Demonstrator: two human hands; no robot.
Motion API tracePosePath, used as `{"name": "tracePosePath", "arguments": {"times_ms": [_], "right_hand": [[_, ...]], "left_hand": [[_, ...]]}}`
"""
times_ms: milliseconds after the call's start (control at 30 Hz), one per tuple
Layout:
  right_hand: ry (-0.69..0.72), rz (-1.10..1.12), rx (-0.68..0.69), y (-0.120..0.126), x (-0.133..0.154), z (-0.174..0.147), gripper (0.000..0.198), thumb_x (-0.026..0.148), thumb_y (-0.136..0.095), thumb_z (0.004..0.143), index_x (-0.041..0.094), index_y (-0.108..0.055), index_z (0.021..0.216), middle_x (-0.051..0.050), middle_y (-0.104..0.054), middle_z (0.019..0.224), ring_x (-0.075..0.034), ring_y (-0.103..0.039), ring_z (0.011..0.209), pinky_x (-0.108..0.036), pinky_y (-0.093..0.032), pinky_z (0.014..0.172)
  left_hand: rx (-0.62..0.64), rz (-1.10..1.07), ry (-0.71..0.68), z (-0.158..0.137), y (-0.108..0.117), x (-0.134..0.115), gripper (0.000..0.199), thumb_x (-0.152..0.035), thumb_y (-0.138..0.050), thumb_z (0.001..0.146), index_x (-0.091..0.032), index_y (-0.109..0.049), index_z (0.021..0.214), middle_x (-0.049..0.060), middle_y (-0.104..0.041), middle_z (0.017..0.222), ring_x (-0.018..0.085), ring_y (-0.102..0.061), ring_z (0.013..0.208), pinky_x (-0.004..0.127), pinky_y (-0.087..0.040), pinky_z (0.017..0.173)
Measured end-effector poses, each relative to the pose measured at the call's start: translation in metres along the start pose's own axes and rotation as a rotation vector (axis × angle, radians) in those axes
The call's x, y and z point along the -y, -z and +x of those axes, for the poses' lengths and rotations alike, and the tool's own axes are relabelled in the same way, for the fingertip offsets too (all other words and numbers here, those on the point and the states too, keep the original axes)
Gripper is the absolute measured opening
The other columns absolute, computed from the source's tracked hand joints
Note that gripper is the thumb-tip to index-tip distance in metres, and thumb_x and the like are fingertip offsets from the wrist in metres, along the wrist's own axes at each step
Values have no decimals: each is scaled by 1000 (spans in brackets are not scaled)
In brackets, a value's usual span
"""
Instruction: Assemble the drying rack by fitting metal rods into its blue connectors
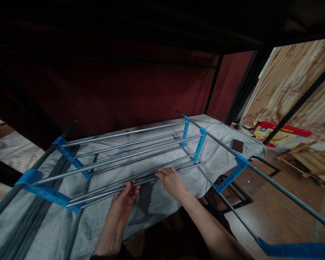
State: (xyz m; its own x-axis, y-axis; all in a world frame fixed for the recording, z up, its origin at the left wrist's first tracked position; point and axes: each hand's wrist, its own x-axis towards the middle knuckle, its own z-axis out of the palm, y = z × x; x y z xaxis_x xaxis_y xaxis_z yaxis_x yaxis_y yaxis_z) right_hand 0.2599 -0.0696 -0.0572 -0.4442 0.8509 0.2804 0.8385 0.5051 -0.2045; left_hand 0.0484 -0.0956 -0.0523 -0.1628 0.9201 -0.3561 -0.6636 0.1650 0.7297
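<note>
A rack of grey metal tubes [119,157] joined by blue plastic brackets [50,193] lies on its side before me. My left hand [126,196] is closed around a loose-looking metal tube [141,181] low on the near side, palm turned up. Further right, my right hand [172,180] grips the same tube from above, its fingertips partly hidden. The tube's right end sticks out past a blue bracket [199,146], while its left end lies near the lower tip of the left bracket. Another tube runs close behind it, between the brackets.
Grey cloth [162,216] covers the surface beneath. Several more tubes [29,220] lie at the left. Long side rails with another blue bracket [231,173] reach toward me at right. A phone [237,145] rests on the cloth; wooden pieces [311,162] and a red-yellow box [281,133] stand beyond.
</note>
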Motion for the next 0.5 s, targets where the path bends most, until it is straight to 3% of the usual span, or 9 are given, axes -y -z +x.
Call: {"name": "tracePosePath", "arguments": {"times_ms": [133, 233, 400, 500], "right_hand": [[-105, 26, -68, 5, -18, -5, 33, 12, -45, 94, 24, -67, 115, -7, -68, 103, -21, -60, 99, -36, -41, 90], [-168, 13, -155, 8, -32, -16, 34, 9, -44, 90, 22, -68, 110, -8, -67, 109, -22, -59, 105, -42, -36, 101], [-343, -144, -476, 2, -71, -32, 30, 21, -50, 85, 21, -66, 111, -15, -57, 131, -33, -50, 123, -64, -23, 108], [-459, -91, -677, -5, -103, -36, 53, 35, -57, 80, 21, -57, 130, -20, -40, 148, -45, -37, 135, -71, -27, 103]], "left_hand": [[-51, -70, -1, 2, 5, -8, 8, -7, -70, 76, -14, -66, 75, 3, -71, 79, 16, -67, 67, 25, -55, 59], [-47, -117, -10, -1, 8, -10, 8, -7, -69, 77, -14, -65, 76, 4, -71, 80, 14, -67, 65, 24, -55, 60], [41, -175, -54, -5, 12, -7, 9, -13, -72, 78, -14, -66, 84, 5, -70, 85, 13, -67, 67, 23, -53, 60], [84, -207, -72, -2, 15, -4, 12, -18, -73, 79, -14, -66, 87, 6, -70, 86, 13, -66, 67, 23, -51, 61]]}}
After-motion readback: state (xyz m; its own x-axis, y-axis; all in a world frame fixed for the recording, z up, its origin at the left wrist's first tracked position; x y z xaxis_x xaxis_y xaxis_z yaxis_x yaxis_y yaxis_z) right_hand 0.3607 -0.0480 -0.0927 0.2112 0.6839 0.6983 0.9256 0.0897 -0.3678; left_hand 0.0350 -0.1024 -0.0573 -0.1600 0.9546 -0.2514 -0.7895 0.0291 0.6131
